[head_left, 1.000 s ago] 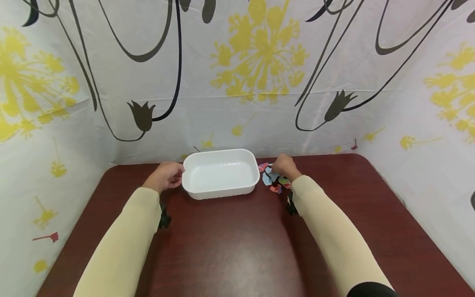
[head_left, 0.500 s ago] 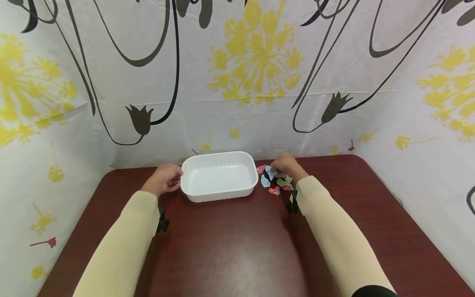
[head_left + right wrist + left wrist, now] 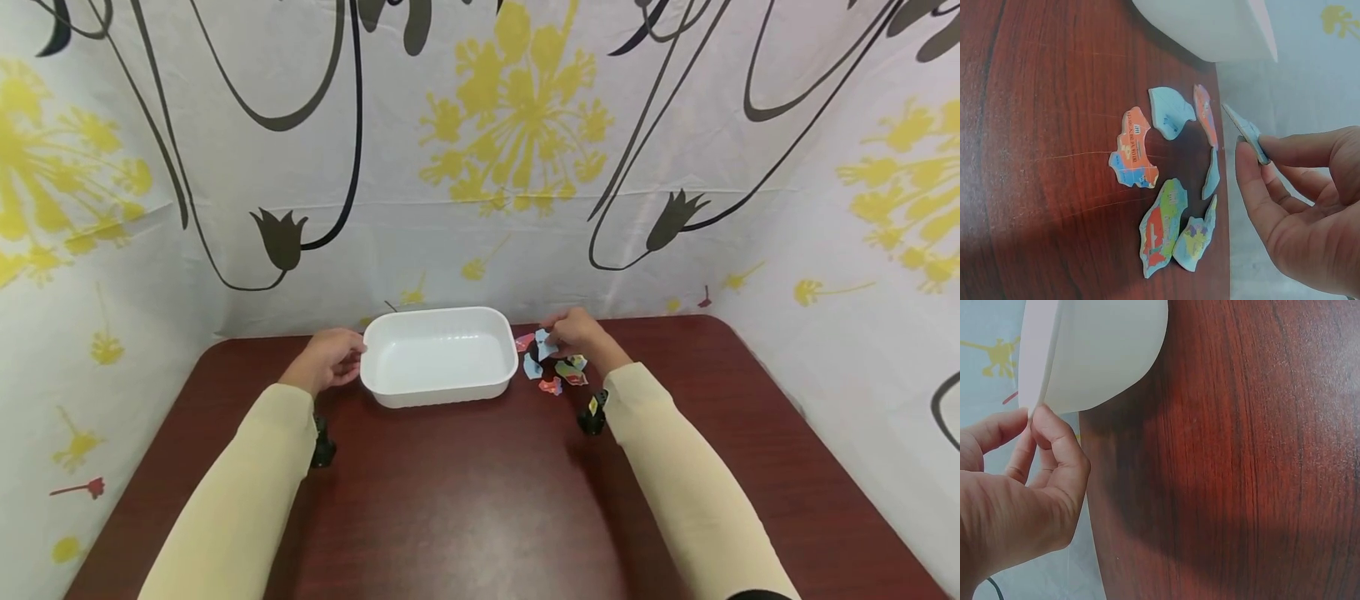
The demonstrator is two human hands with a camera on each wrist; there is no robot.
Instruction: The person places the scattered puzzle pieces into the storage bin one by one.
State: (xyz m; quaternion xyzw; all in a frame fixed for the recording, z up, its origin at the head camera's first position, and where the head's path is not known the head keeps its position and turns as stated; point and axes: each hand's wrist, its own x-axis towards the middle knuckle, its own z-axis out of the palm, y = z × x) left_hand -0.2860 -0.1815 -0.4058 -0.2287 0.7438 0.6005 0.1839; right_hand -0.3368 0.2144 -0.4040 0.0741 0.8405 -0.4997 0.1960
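My left hand (image 3: 332,357) pinches the left end of the rim of a white plastic basin (image 3: 438,397) between thumb and fingers. In the right wrist view my right hand (image 3: 1310,194) holds a thin light blue map puzzle piece (image 3: 1244,130) by its edge, raised off the table. Below it lie several loose pieces: an orange-and-blue piece (image 3: 1129,147), a pale blue piece (image 3: 1170,112), a pink-purple piece (image 3: 1205,115), a green-and-red piece (image 3: 1163,228) and a yellow-and-purple piece (image 3: 1192,244). They are just right of the basin; its visible inside holds nothing.
Under everything is a dark red wooden table (image 3: 465,500) with rounded far corners. A white cloth (image 3: 360,167) with yellow and grey flowers hangs behind and at both sides. A black wrist camera (image 3: 592,414) sits below the right wrist.
My right hand has taken a light blue puzzle piece out of the pile and raised it slightly, uncovering more of the other pieces. The left hand keeps its grip on the basin rim.
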